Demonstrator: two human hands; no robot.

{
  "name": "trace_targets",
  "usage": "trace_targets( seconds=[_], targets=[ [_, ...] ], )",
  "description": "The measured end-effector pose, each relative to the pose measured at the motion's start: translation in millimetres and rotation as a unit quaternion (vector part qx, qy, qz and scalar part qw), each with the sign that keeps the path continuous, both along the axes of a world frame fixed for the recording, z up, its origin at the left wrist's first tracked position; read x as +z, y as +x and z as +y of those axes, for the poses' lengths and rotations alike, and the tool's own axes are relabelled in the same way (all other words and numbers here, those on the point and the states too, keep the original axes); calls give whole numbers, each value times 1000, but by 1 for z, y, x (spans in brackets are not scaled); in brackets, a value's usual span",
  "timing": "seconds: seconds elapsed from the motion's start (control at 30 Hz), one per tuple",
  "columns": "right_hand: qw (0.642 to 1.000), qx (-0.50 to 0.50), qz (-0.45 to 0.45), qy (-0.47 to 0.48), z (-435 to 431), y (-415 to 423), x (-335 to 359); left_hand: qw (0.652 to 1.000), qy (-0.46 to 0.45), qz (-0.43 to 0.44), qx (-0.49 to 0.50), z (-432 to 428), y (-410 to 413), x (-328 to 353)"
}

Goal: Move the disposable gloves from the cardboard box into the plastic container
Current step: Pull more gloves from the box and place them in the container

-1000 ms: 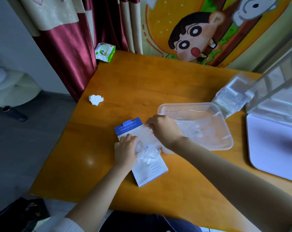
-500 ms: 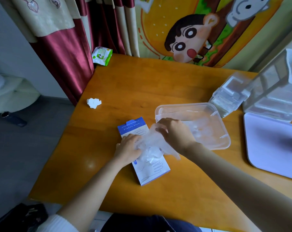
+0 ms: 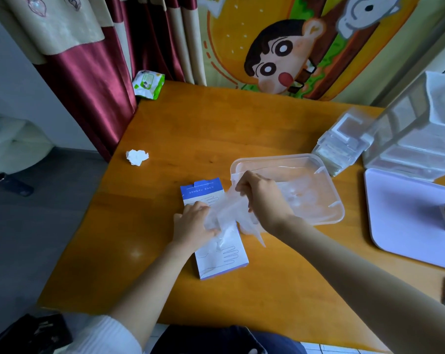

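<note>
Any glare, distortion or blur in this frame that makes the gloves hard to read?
Head view: wide-angle bending at the edges; a soft glare spot on the table; the clear gloves blend into the white box and container; hands sharp.

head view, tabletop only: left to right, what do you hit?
crumpled tissue → cardboard box → clear plastic container → stacked clear lids → white tray. Hands and gloves overlap box and container, so skipped.
</note>
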State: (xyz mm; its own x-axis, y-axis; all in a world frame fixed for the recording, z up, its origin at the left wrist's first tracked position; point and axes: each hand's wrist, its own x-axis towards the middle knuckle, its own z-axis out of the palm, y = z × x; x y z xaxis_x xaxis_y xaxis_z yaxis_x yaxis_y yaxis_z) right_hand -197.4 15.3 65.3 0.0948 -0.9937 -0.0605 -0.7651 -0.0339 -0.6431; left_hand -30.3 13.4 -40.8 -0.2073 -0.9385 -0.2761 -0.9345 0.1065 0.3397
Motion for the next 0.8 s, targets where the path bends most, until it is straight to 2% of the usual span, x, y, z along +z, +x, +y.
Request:
trace_targets(
  seconds=[0.17,0.23,0.27,0.33,0.43,0.5,0.6,0.8],
  targets=[
    [994,-38,-36,-101,-2,-6,22,999,0,-31,-14,-2,-1,2],
    [993,-15,-17,-113,-4,-10,25,999,2,-32,-26,-3,-3,2],
    [996,-4,2,-90,0,-11,22,999,3,-30,-32,-3,-3,2],
    [1000,1,11,16,12,-9,7,999,10,-26,-40,-4,0,3],
    [989,-6,-65,135,32,-2,-5,999,29,-7,-43,-4,3,4],
    [985,-28,-75,154,35,6,-8,998,31,-1,-46,-2,4,4],
    [988,-54,19,144,22,15,-19,998,23,-22,-62,-1,3,4],
    [989,-64,22,131,12,15,-24,996,13,-59,-68,-4,4,3]
  ],
)
